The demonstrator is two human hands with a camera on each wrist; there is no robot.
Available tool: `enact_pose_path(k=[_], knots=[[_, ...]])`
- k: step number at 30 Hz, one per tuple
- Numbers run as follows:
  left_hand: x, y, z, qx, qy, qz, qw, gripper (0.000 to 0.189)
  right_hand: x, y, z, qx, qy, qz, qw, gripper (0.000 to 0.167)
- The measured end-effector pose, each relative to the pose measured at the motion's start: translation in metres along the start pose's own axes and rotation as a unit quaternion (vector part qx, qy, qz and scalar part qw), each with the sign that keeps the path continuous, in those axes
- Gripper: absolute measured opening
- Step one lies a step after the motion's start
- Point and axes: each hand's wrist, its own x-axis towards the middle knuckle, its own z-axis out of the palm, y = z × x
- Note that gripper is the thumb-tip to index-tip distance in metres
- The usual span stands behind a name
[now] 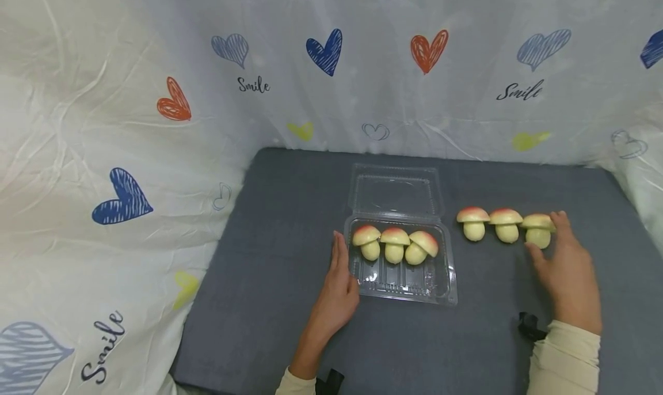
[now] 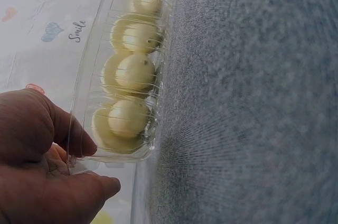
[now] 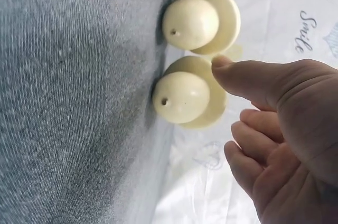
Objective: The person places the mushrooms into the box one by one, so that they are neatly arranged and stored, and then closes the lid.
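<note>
A clear plastic clamshell box (image 1: 404, 288) lies on the table with its lid folded back. Inside, along the far side, sit three toy mushrooms (image 1: 394, 245) with red-topped, cream caps. My left hand (image 1: 336, 294) holds the box at its left edge, thumb and finger at the rim's near corner in the left wrist view. To the right of the box stand three more such mushrooms in a row. My right hand (image 1: 572, 274) is at the rightmost mushroom (image 1: 538, 238), thumb and forefinger spread on either side. In the right wrist view the thumb tip overlaps its cap (image 3: 216, 102).
The raised lid (image 1: 396, 190) lies behind the box. A grey cloth covers the table (image 1: 248, 303). A white curtain (image 1: 383, 95) printed with hearts hangs along the back and left side. The other mushrooms (image 1: 506, 225) stand close to the right hand.
</note>
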Motion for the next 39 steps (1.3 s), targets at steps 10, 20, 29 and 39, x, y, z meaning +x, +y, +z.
enact_pose_path(k=[10,20,29,39], knots=[[0.001,-0.001,0.000,0.000,0.000,0.004,1.0000,0.088,0.004,0.008,0.001,-0.005,-0.014,-0.005,0.9999,0.084],[0.001,0.000,0.000,0.001,0.001,0.004,1.0000,0.088,0.012,0.016,0.000,-0.001,-0.033,-0.015,0.9993,0.087],[-0.001,0.000,0.000,0.001,-0.003,-0.003,1.0000,0.087,0.018,0.021,-0.001,0.000,-0.065,-0.007,0.9979,0.092],[0.000,0.001,0.001,-0.001,0.001,0.001,1.0000,0.086,0.025,0.027,0.005,-0.009,-0.051,-0.003,0.9987,0.093]])
